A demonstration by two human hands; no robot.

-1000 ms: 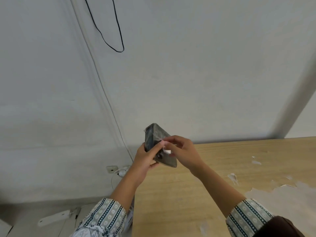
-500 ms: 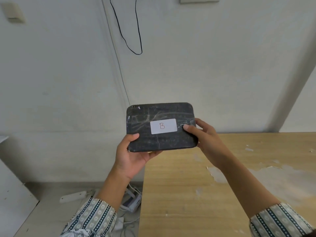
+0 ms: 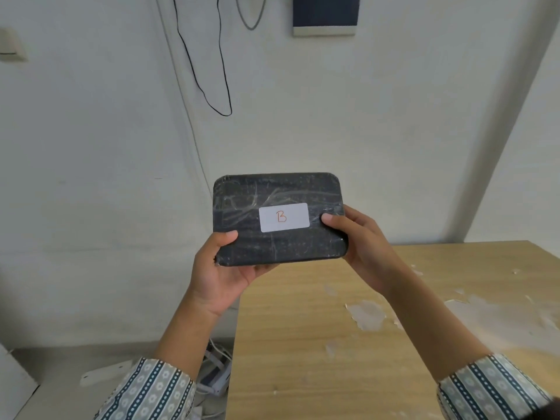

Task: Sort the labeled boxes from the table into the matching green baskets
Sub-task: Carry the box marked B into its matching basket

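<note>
The left hand and right hand each grip one end of the dark box. It looks stiff, light, and slippery in shiny wrap, so holding the ends seems safest.

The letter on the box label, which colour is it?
Orange-red, a handwritten B on the white label of the dark box, seen in the head view.

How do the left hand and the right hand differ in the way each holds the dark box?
The left hand grips the box at its lower left corner; the right hand grips its right edge, higher up.
The left thumb lies near the bottom edge, far from the label; the right thumb lies just beside the label.
The left palm cups under the box; the right wraps its side.
Both keep the thumb on the front face.
</note>
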